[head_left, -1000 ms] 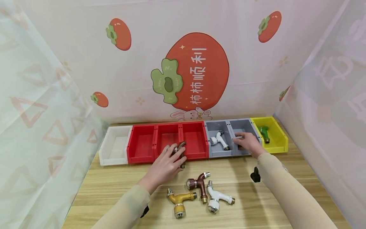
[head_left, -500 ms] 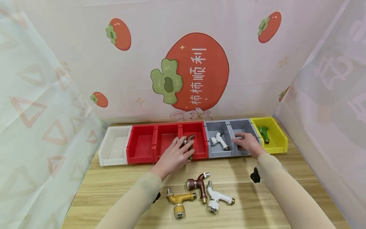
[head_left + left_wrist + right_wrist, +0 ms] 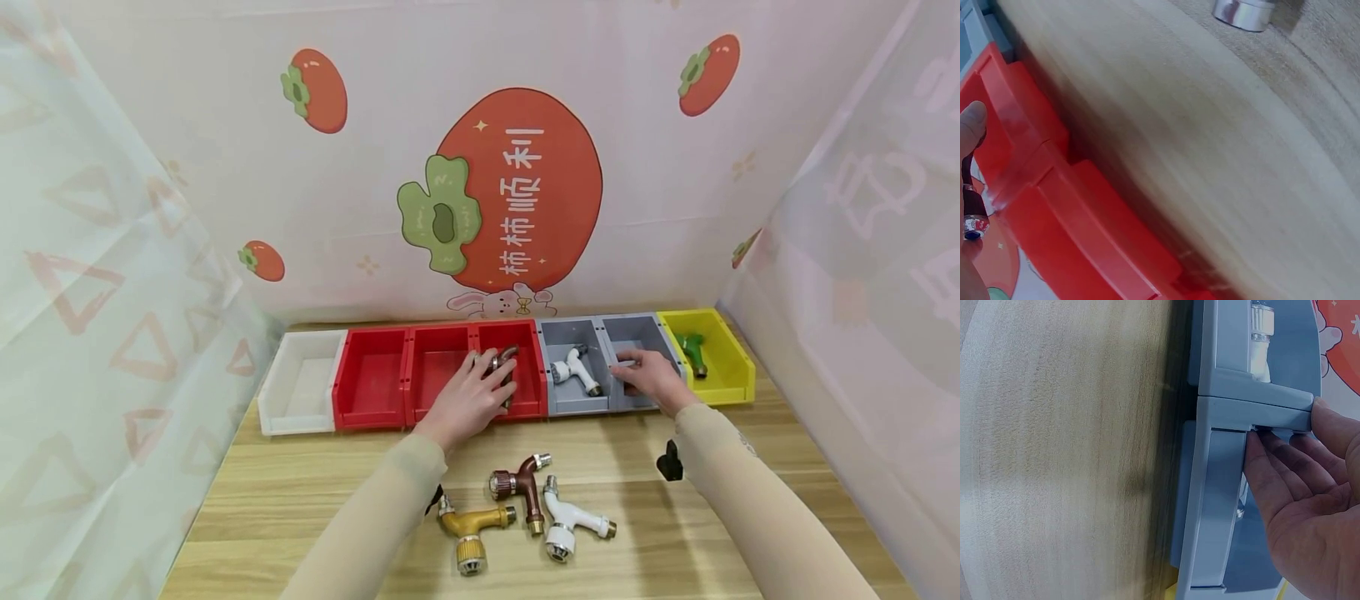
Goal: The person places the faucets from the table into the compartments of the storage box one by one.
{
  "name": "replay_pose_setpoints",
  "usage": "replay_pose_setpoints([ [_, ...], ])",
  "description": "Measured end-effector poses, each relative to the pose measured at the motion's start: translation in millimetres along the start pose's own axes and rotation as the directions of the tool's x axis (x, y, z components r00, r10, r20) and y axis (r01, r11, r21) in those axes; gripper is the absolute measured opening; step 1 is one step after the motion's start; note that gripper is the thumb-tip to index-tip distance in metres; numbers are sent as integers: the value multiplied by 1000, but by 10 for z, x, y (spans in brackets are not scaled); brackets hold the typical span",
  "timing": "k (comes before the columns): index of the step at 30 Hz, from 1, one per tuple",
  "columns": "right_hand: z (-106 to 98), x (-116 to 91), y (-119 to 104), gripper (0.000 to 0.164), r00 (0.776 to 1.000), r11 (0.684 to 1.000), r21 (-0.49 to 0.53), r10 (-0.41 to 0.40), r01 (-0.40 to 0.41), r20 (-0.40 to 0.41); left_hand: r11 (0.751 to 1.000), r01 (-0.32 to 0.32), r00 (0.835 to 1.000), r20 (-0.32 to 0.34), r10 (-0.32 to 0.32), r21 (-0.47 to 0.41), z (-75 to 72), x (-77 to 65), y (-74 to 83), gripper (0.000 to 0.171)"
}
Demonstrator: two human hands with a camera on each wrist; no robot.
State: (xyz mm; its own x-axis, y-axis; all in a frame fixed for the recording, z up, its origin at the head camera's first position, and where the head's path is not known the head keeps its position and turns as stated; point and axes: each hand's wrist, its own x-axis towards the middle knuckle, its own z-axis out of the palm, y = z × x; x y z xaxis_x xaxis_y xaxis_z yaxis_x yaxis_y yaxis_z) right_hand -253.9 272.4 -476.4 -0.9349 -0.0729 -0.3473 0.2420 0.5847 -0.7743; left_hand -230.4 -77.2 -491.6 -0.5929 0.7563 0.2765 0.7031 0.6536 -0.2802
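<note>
My left hand (image 3: 472, 398) holds a dark brown tap (image 3: 510, 353) at the rightmost red bin (image 3: 525, 333). The fingers lie over the tap and hide part of it; in the left wrist view the thumb (image 3: 971, 122) and the tap's dark body with a shiny ring (image 3: 975, 226) show at the edge. My right hand (image 3: 654, 379) pinches the wall between the two grey bins (image 3: 1254, 409), thumb on one side and fingers inside the right-hand bin. Behind those fingers a small shiny bit shows, too hidden to name.
A white tap (image 3: 576, 369) lies in the left grey bin, a green tap (image 3: 693, 354) in the yellow bin (image 3: 735, 367). A white bin (image 3: 303, 423) and other red bins (image 3: 372, 408) stand leftward. In front lie a brown tap (image 3: 528, 487), yellow tap (image 3: 472, 533) and white tap (image 3: 570, 517).
My left hand has carried the brown tap rightward and slightly away from me, from the front of the middle red bin to the rightmost red bin. The right hand has stayed put.
</note>
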Motion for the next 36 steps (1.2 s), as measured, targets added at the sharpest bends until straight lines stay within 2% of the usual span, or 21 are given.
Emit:
replay_pose_setpoints([
  [7,6,-12,4,58,1000,1000,0,4,-4,-5,1000,27,1000,8,-27,6,84,26,-15,52],
  [17,3,-28,9,58,1000,1000,30,-1,1,5,999,42,997,70,-43,23,130,116,15,54],
  [25,4,-14,19,58,1000,999,44,-2,2,0,993,113,988,100,-116,40,126,162,7,50],
  [31,8,-7,15,58,1000,999,45,3,-3,-4,994,110,987,117,-111,15,140,215,43,51],
  [36,13,2,24,59,1000,1000,31,5,-5,-8,993,121,980,160,-120,-1,161,247,84,53],
])
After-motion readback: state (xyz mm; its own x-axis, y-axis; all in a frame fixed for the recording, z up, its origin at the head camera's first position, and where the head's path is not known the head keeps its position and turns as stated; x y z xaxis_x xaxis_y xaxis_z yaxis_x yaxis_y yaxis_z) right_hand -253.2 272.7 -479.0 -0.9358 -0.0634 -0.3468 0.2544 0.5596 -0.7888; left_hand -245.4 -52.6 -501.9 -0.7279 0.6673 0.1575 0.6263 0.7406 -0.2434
